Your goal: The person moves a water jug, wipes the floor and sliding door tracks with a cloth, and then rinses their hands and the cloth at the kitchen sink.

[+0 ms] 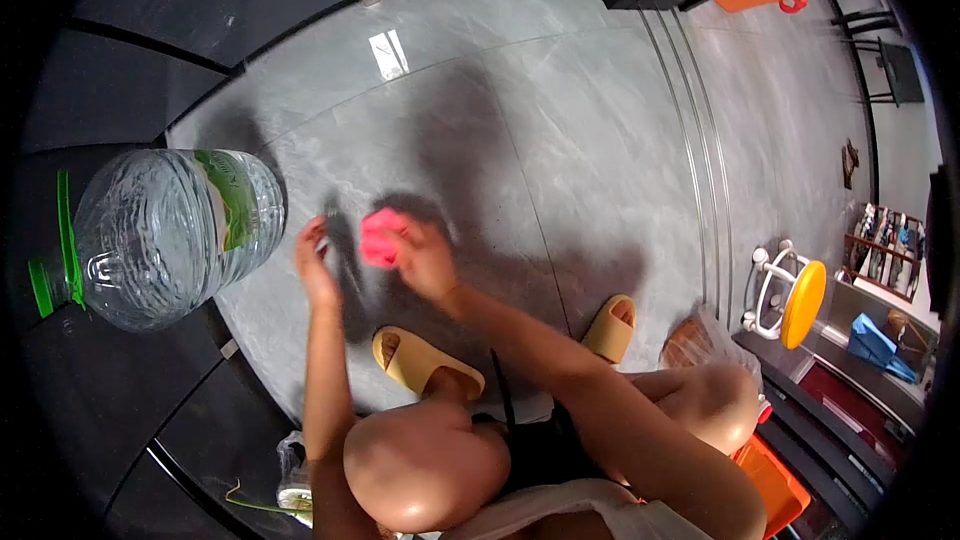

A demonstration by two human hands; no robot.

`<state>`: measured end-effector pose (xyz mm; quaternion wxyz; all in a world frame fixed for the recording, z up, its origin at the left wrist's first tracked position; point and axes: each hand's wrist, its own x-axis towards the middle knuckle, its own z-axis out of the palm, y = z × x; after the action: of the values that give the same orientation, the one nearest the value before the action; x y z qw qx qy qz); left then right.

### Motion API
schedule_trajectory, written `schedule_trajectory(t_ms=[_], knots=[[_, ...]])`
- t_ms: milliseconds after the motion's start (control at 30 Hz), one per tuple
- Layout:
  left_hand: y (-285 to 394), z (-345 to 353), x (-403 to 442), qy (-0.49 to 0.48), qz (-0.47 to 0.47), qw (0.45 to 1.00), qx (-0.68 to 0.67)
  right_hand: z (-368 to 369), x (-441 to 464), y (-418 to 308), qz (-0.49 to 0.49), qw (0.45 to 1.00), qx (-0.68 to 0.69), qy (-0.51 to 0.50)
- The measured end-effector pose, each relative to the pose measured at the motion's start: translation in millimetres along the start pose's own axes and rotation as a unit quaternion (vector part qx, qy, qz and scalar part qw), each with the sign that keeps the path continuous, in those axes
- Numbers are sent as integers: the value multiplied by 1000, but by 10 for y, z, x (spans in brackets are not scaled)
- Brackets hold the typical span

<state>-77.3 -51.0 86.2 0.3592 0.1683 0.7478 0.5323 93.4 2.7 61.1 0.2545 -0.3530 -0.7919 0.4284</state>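
My right hand (428,262) is closed on a crumpled pink cloth (381,238), just above the grey tiled floor (590,170). To its left, my left hand (316,258) is raised with its fingers loosely bent and apart, and I make out nothing held in it. A large clear water bottle (165,230) with a green cap, green handle and green label stands left of my left hand, not touching it. Dark shadows of my hands and body fall on the floor around the cloth.
Dark cabinets (150,20) line the left and top. My feet wear yellow slippers (420,360) below my hands. Metal floor tracks (690,130) run at the right. Beyond them are a stool with a yellow seat (803,305), a plastic bag (715,340) and an orange container (775,485).
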Motion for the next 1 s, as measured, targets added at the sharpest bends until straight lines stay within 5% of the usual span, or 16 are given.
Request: schedule_trajectory(t_ms=[67,167,233,300,333,367,433,533,567,600,633,667,733,833,933,1000], knots=[[20,-246,75,89,-28,996,16,357,-300,-132,-64,987,-148,-20],[-91,-282,86,30,-34,997,57,803,-797,100,-198,938,-258,-121],[-89,-101,19,-28,-24,998,49,426,-686,153,-56,993,70,-72],[-16,123,-69,-69,-10,996,47,-243,-400,280,91,916,390,-17],[-34,201,-85,-89,-9,995,44,-386,-334,694,150,986,62,-37],[-46,281,-117,-99,1,994,45,-544,-253,1082,198,938,-265,-99],[-99,393,-149,-118,-13,992,50,-967,-194,1562,-6,940,-331,76],[-143,533,-187,-115,31,993,21,-1448,-42,1197,-39,925,-360,115],[-203,543,-172,-118,27,993,13,-1424,-149,1161,82,979,-188,7],[-288,542,-146,-123,22,992,4,-1314,-308,971,81,996,-39,-16],[-337,561,-148,-126,18,992,-6,-1203,-470,784,89,989,109,-38],[-342,588,-169,-131,13,991,3,-1218,-597,387,245,911,282,-175],[-312,656,-151,-135,12,991,20,-1021,-1138,485,61,961,138,-230],[-226,730,-106,-146,0,989,33,-783,-1787,914,-209,929,-93,-291],[-149,765,-63,-165,10,985,55,-1257,-1183,1212,-46,913,39,-404],[-95,813,-44,-168,7,985,40,-1594,-844,1508,-75,966,-43,-244]])
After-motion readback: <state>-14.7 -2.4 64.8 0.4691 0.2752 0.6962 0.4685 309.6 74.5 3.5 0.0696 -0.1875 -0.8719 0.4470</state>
